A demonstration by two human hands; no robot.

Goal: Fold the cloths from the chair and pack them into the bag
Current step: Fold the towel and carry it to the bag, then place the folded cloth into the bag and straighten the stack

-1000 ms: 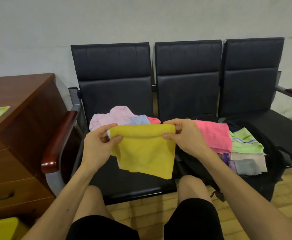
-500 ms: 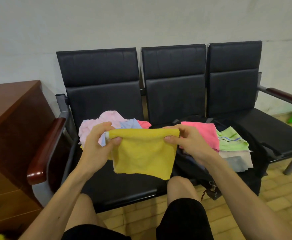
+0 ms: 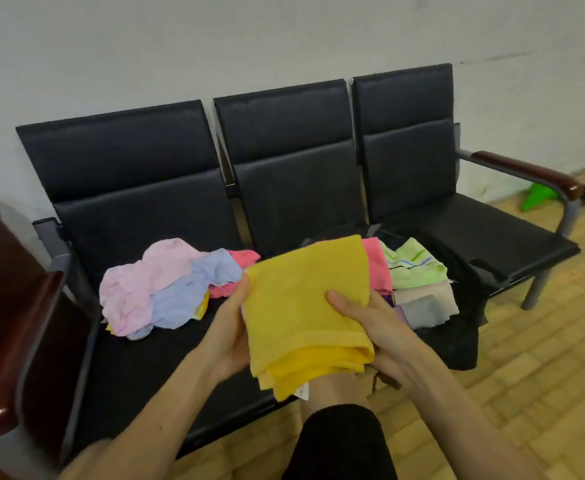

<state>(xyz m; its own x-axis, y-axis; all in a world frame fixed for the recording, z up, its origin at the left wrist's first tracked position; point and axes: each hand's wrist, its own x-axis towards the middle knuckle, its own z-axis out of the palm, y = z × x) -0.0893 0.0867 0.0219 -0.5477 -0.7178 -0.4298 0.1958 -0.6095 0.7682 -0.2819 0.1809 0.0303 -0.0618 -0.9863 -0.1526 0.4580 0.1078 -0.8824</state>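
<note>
Nearest the camera, above the person's knee, the yellow cloth [image 3: 305, 306] is held roughly flat between both hands. It is folded into several layers, and the near edge shows stacked plies with a small white tag [image 3: 303, 393] hanging out.

The left hand [image 3: 227, 327] grips the cloth's left edge. Its thumb lies along the top and its fingers are hidden underneath. The right hand [image 3: 384, 327] pinches the right side, with the thumb pressed on the upper face and the fingers out of sight below.

Assessment: the cloth appears to be light, soft towelling with no stiffness of its own. It is neither fragile nor slippery, but the plies are likely to slide and fan open if it is lifted by one corner. The soundest hold is a pinch through all layers at opposite edges, or a palm beneath the stack.

Beyond the hands, on the left seat of the chair [image 3: 166, 368], lies a loose pile [image 3: 159, 289] of pink, blue and yellow cloths, crumpled and unfolded. On the middle seat sits the black bag [image 3: 466, 334], which is open. It holds folded cloths [image 3: 412, 268] in pink, green, beige and grey, laid side by side and overlapping. The yellow cloth is just in front of the bag, apparently ready to go in.

Farthest off, the right seat carries nothing visible, and a green object [image 3: 537, 199] lies on the floor by the wall. It cannot be identified.
</note>
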